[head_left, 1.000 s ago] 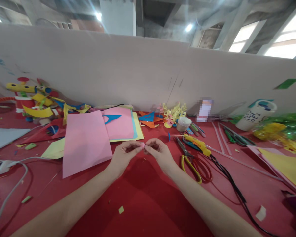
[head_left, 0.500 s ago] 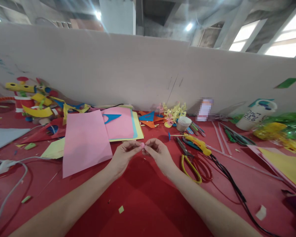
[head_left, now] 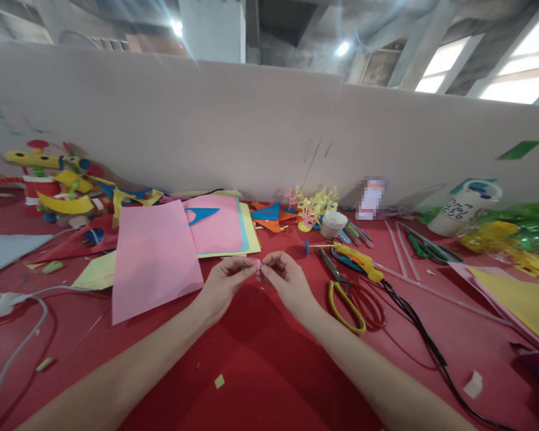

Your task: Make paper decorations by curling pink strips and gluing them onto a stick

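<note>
Pink bit (head_left: 258, 264) still pinched between fingers (head_left: 244, 275) of left hand (head_left: 222, 286) and right hand (head_left: 291, 286), nearly unmoved.

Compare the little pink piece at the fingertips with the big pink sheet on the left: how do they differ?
The pink piece is tiny; the pink sheet is far larger. The pink piece looks compact; the pink sheet is flat. The left hand and right hand hold the pink piece; neither touches the pink sheet. Both are pink.
</note>
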Demonstrator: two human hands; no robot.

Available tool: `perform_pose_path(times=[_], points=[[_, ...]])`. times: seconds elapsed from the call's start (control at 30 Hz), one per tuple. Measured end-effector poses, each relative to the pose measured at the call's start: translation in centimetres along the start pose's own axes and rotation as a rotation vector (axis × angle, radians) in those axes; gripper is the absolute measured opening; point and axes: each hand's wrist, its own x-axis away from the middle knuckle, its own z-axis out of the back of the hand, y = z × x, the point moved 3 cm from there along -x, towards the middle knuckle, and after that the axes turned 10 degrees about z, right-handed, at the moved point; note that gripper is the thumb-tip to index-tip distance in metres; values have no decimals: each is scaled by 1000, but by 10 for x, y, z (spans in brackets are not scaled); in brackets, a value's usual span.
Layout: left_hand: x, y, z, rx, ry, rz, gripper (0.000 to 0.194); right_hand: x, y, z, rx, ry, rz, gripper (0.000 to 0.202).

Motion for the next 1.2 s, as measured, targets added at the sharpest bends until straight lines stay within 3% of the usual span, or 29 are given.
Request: perform_pose_path(times=[0.27,0.47,0.67,0.93,1.2], points=[[0,0,2,-117,6,-66,11,3,-2,0,193,9,72,12],[0,7,3,-261,22,-133,15,-2,-6,3,197,-43,94,16],[-1,7,4,-342,5,-164,12,-8,0,11,81,-105,-1,21],[-4,4,7,-311,41,-123,15,-7,5,15,-108,-81,-233,23],[-3,6,5,-299,42,-122,15,-10,7,17,115,-130,-110,19]])
